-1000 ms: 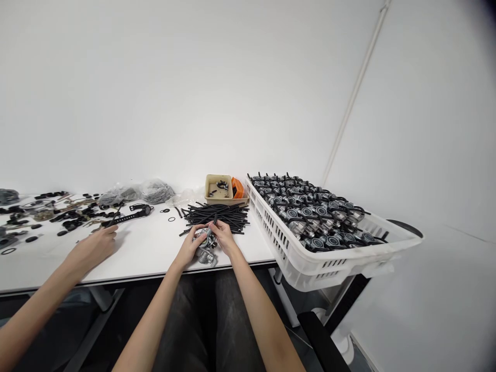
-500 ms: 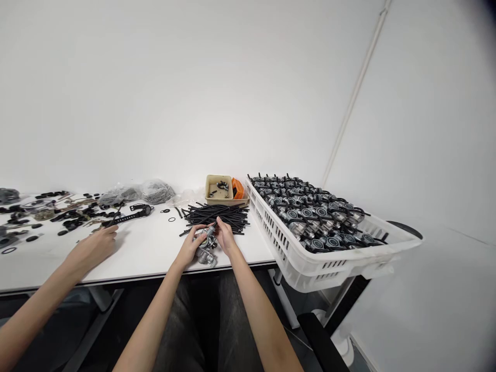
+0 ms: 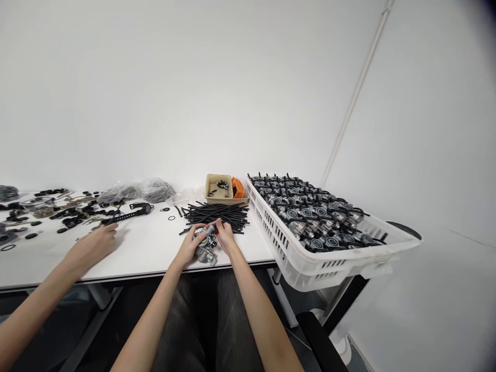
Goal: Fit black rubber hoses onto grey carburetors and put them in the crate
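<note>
A silver metal carburetor [image 3: 206, 253] is held at the table's front edge, its upper part partly covered by fingers. My left hand [image 3: 189, 245] is closed around its left side. At its upper right, the fingers of my right hand [image 3: 223, 235] are pinched together by the carburetor; what they hold, if anything, is hidden. Just behind both hands lies a pile of short black rubber hoses [image 3: 217, 213].
To the right, a white plastic crate [image 3: 271, 230] holds rows of carburetors. Behind the hoses stand a beige tray [image 3: 211, 199] and an orange container [image 3: 239, 188]. A co-worker's hand [image 3: 96, 243], a black watch [image 3: 134, 213] and scattered small parts are on the left.
My right fingers have shifted slightly at the carburetor's top, and the dark piece seen between my hands is now hidden. My left hand keeps its hold.
</note>
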The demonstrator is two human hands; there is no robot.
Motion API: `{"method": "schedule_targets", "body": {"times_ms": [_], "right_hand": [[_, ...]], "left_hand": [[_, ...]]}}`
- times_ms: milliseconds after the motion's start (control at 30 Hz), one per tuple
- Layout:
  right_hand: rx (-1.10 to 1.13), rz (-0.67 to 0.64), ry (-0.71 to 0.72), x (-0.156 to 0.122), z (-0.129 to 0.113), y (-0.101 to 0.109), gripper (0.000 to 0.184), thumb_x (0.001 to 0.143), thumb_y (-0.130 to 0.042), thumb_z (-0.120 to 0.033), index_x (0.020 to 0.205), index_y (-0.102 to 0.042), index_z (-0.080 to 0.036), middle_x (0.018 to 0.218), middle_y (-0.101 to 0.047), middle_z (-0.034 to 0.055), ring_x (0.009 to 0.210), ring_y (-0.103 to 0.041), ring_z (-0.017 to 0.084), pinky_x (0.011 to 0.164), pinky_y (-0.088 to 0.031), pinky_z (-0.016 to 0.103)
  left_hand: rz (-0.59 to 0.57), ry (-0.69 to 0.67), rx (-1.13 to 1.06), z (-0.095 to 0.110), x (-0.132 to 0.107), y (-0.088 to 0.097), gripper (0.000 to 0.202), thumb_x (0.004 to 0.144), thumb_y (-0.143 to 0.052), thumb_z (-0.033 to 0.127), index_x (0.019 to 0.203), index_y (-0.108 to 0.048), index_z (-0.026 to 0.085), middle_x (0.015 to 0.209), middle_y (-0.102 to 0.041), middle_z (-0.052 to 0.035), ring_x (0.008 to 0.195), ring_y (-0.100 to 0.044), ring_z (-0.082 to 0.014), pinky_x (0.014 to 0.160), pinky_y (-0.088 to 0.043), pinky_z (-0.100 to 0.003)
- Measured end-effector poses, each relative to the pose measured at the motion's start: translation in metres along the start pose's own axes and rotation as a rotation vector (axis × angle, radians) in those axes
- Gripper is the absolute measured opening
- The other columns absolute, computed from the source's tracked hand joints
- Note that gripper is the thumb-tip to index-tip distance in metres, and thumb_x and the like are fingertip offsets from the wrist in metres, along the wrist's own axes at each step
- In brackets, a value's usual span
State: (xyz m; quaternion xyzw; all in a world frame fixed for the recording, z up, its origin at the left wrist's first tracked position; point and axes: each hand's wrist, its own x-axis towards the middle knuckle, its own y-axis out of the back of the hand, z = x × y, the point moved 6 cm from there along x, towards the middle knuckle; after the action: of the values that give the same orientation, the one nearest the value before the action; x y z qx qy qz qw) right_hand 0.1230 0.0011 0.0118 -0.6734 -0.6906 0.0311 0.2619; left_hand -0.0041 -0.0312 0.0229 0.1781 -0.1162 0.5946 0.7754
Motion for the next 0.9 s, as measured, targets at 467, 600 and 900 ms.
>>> {"method": "schedule_targets", "body": {"times_ms": [467, 600, 900], "right_hand": [[0.108, -0.155, -0.018, -0.011, -0.013, -0.012, 0.033, 0.073, -0.067, -0.045, 0.084, -0.073, -0.014, 0.078, -0.070, 0.0081, 0.074, -0.061, 0.018, 0.074, -0.042, 0.029], [0.114, -0.177, -0.034, -0.011, -0.013, -0.013, 0.029, 0.072, -0.068, -0.039, 0.088, -0.073, -0.015, 0.079, -0.070, 0.0074, 0.076, -0.062, 0.019, 0.076, -0.043, 0.030], [0.063, -0.158, -0.022, -0.010, -0.012, -0.013, 0.028, 0.071, -0.070, -0.040, 0.084, -0.071, -0.015, 0.072, -0.067, 0.0044, 0.068, -0.060, 0.016, 0.071, -0.044, 0.028]], "left_hand": [[0.027, -0.025, 0.001, -0.001, 0.004, 0.004, 0.029, 0.079, -0.053, 0.044, 0.103, -0.058, 0.029, 0.100, -0.065, -0.0028, 0.095, -0.058, -0.0284, 0.081, -0.045, -0.040], [0.027, -0.013, -0.016, -0.001, 0.003, 0.004, 0.030, 0.079, -0.053, 0.044, 0.105, -0.058, 0.029, 0.104, -0.065, -0.0032, 0.096, -0.059, -0.0287, 0.081, -0.046, -0.041], [0.001, 0.007, -0.031, -0.005, 0.004, 0.004, 0.036, 0.080, -0.052, 0.044, 0.111, -0.056, 0.026, 0.099, -0.067, -0.0052, 0.096, -0.060, -0.0285, 0.081, -0.047, -0.040]]}}
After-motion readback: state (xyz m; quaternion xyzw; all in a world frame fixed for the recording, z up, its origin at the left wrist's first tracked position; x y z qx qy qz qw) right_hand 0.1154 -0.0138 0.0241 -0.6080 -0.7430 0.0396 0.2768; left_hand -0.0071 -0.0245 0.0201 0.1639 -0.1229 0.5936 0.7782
